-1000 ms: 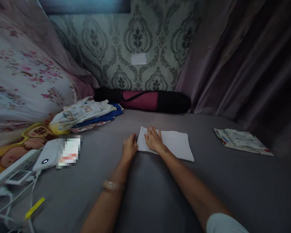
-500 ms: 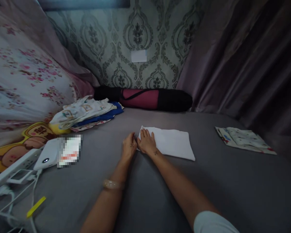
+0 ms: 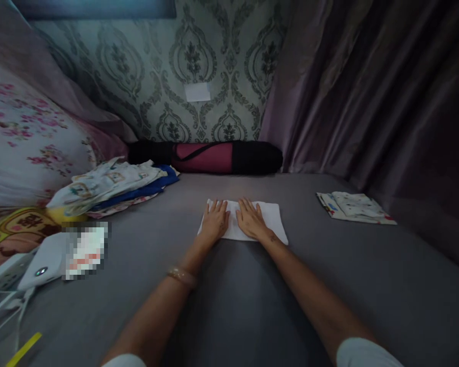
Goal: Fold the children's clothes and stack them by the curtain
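Left grip: left hand (image 3: 214, 221) flat, palm down, fingers extended and slightly parted; resting on the left end of the cloth (image 3: 273, 216); not closed round anything
Right grip: right hand (image 3: 251, 219) likewise flat, fingers stretched out; lies near the cloth's middle, small gap to the left hand
Cloth: white, folded to a rough rectangle; lies flat on the bed (image 3: 229, 300), mid-view ahead of the person; right end uncovered, rest partly hidden by the hands
Arms: both reach forward from the lower edge; bracelet (image 3: 181, 277) on the left forearm; pale sleeve (image 3: 367, 352) at the right elbow
Right of cloth: folded stack (image 3: 359, 206), patterned, well apart from the cloth
Left of cloth: clothes pile (image 3: 117, 181), whites over blue, loosely layered; yellow cushion (image 3: 21, 229) in front of it
Near left: white power bank (image 3: 48, 260) with a cable (image 3: 20, 323); power strip (image 3: 7, 272) beside it; pixelated item (image 3: 87, 252) touching or overlapping the bank, can't tell which; yellow strip (image 3: 25, 349) at the lower edge
Back: long bag (image 3: 204, 157), black with a dark red middle, lying along the wall (image 3: 137, 61)
Room: damask wallpaper with a white card (image 3: 198, 92); purple curtain (image 3: 348, 92) right; floral fabric (image 3: 30, 137) left; dim light
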`<move>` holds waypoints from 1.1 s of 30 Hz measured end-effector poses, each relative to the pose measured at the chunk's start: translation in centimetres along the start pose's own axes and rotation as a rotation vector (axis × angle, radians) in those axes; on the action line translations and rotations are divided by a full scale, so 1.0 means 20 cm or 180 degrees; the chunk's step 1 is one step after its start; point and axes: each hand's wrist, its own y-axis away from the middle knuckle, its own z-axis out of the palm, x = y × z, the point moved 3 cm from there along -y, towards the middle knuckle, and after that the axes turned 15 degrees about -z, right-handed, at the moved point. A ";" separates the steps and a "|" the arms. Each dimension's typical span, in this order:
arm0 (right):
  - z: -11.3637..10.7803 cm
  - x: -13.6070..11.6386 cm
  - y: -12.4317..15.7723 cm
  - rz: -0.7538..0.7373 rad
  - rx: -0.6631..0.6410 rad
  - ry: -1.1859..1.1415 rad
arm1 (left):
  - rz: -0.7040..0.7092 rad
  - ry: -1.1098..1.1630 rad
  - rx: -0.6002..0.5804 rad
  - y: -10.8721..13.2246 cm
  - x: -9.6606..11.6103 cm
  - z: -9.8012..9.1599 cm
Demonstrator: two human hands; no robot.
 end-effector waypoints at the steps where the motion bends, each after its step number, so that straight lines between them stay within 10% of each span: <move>1: 0.00 0.02 0.01 -0.0015 -0.0048 0.0045 | 0.0033 -0.0072 -0.0071 -0.01 0.03 0.03; 9: 0.08 0.02 0.05 0.0013 -0.0415 0.0144 | -0.0163 -0.0003 -0.0468 -0.02 0.04 0.17; 20: -0.08 0.18 0.15 0.0342 0.0162 0.0401 | -0.0215 -0.0443 -0.0072 -0.03 -0.14 0.02; 33: 0.01 0.30 0.24 0.0646 -0.0296 0.0156 | -0.0706 -0.0801 -0.0880 -0.02 -0.28 0.09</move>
